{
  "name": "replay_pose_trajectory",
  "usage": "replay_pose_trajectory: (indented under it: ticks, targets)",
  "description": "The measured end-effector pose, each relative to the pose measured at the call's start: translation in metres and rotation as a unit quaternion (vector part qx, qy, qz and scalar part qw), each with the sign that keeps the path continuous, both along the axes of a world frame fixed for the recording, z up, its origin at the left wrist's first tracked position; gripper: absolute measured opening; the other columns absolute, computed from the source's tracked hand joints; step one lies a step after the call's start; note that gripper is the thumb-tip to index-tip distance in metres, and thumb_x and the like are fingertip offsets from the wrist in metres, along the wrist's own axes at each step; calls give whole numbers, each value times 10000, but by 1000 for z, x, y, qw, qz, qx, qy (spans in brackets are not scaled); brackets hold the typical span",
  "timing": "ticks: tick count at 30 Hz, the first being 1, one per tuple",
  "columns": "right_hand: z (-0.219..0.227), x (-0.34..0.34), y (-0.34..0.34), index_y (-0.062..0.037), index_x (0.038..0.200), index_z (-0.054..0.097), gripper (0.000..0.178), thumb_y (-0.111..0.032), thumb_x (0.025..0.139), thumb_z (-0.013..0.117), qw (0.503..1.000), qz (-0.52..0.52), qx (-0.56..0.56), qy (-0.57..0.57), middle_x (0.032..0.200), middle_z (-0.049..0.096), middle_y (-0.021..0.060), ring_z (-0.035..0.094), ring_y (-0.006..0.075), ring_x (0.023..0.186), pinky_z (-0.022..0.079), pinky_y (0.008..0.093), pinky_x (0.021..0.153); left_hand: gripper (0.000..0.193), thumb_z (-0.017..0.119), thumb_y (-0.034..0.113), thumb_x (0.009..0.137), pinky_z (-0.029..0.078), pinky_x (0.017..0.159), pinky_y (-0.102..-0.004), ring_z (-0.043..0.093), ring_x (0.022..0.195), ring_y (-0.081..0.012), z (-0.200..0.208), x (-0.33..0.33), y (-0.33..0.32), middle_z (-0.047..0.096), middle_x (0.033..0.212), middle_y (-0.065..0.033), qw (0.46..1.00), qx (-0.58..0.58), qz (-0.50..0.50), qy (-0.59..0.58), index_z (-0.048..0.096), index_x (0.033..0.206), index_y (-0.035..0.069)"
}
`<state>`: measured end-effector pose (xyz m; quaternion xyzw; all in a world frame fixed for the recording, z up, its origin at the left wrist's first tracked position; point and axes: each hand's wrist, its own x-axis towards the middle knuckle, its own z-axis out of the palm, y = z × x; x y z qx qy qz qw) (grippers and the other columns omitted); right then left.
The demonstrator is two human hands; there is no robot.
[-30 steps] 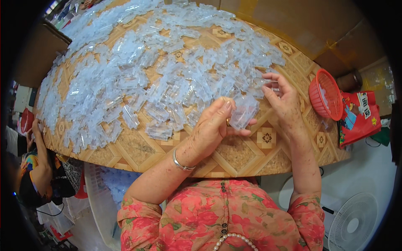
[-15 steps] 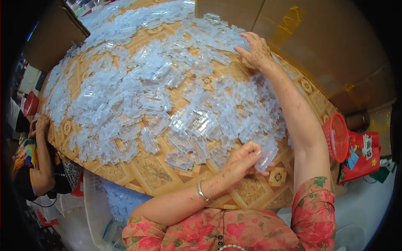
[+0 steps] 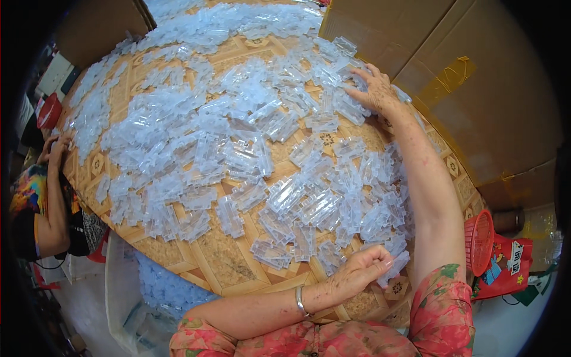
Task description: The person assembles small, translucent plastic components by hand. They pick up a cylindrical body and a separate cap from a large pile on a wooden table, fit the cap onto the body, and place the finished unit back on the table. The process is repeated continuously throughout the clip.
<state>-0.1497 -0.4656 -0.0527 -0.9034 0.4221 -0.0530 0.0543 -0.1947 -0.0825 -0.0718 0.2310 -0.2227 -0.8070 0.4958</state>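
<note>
Scores of clear rectangular plastic pieces [image 3: 320, 208] lie untouched; left hand [image 3: 359, 272] pinching at least one, right hand [image 3: 380, 93] fingers spread over more.

The person wears a red floral shirt [image 3: 357, 340], silver bangle [image 3: 300, 301].

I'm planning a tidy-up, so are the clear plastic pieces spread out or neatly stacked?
Spread out: the clear plastic pieces lie overlapping at many angles, with patterned table showing between.
</note>
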Motion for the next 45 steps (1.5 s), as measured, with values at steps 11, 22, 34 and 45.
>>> replay_pose_trajectory:
  ticks: [11, 22, 34, 45]
  targets:
    - [77, -16, 79, -106, 1276, 691, 507, -445, 898, 705, 976, 73, 204, 8, 1254, 675, 154, 652, 256, 1120, 528, 404, 952, 324, 607, 312, 1046, 553, 728, -271, 633, 856, -87, 8, 5, 0, 700, 1012, -69, 999, 20, 11, -48, 513, 1229, 62]
    - [0, 73, -37, -190, 1530, 464, 787, -487, 862, 755, 997, 22, -74, -31, 1645, 302, 166, 409, 419, 1434, 355, 464, 1198, 479, 598, 278, 1034, 559, 699, -303, 642, 853, -129, 10, -6, 13, 682, 1119, -91, 997, 67, 38, -13, 430, 1388, 2]
    - [17, 53, 23, -183, 1221, 671, 367, -179, 860, 735, 984, 173, 39, -10, 1361, 600, 130, 560, 313, 1266, 475, 409, 1056, 430, 583, 294, 1025, 558, 675, -280, 652, 799, -137, 3, 0, 6, 689, 1105, -96, 998, 64, 3, -13, 480, 1359, 44]
    - [57, -80, 157, -56, 1267, 650, 424, -140, 860, 733, 964, 170, 15, -203, 1171, 648, 132, 632, 279, 1090, 499, 384, 958, 349, 570, 270, 1045, 598, 748, -325, 696, 986, -212, 4, 12, -8, 668, 1210, -122, 998, 65, 13, -8, 523, 1319, 59]
